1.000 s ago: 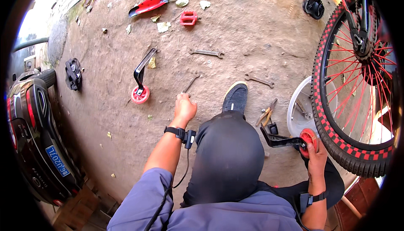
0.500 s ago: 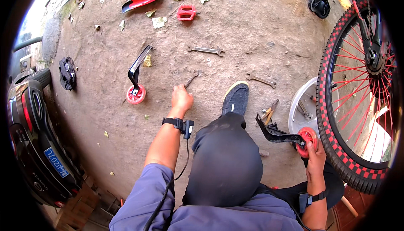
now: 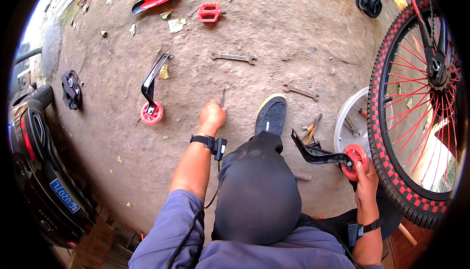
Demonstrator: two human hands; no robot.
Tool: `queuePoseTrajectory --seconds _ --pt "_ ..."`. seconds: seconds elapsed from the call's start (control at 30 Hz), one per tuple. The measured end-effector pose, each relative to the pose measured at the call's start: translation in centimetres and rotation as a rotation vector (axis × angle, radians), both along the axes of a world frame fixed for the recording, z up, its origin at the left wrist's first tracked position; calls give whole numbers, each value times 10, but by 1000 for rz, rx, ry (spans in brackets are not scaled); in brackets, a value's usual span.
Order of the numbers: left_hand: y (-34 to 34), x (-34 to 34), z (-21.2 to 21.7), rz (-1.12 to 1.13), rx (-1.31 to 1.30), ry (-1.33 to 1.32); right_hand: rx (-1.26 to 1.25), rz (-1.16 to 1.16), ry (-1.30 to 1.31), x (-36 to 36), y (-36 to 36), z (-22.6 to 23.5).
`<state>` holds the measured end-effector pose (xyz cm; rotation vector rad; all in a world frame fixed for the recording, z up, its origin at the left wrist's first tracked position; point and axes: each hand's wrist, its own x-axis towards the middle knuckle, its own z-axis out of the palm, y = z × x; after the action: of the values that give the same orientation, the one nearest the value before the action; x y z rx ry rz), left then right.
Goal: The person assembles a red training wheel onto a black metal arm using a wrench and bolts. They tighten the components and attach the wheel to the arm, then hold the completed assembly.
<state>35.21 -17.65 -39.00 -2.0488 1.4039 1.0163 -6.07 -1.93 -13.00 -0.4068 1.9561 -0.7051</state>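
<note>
Head view is showing the left hand closing over the near end of a small wrench lying on the dirt, its length running straight away from the knuckles. The right hand, well apart, is gripping a red training wheel beside the bicycle tyre. Two more spanners are lying beyond, nothing blocking.
</note>
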Motion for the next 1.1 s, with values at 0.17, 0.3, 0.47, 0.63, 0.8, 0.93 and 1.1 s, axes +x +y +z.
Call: queuePoseTrajectory --seconds 0.17,0.3,0.47,0.63,0.8,0.93,1.1 --pt "-1 -7 -6 -39 -17 -9 11 -10 -25 -6 6 -5" --pt "-1 -11 -2 -25 -64 5 14 -17 -55 -7 6 -3" --pt "8 -4 7 342 -93 474 -3 -23 -4 0 3 -6" --pt "-6 -16 74 694 66 957 8 -44 -60 4 -2 -18" --pt "-32 -27 118 598 216 1138 -63 -227 -75 8 -7 -45" --pt "-47 -40 132 575 297 1166 -147 -312 -119 17 -17 -42" --pt "-52 -56 144 561 302 1173 -165 -382 -175 17 -9 -52"
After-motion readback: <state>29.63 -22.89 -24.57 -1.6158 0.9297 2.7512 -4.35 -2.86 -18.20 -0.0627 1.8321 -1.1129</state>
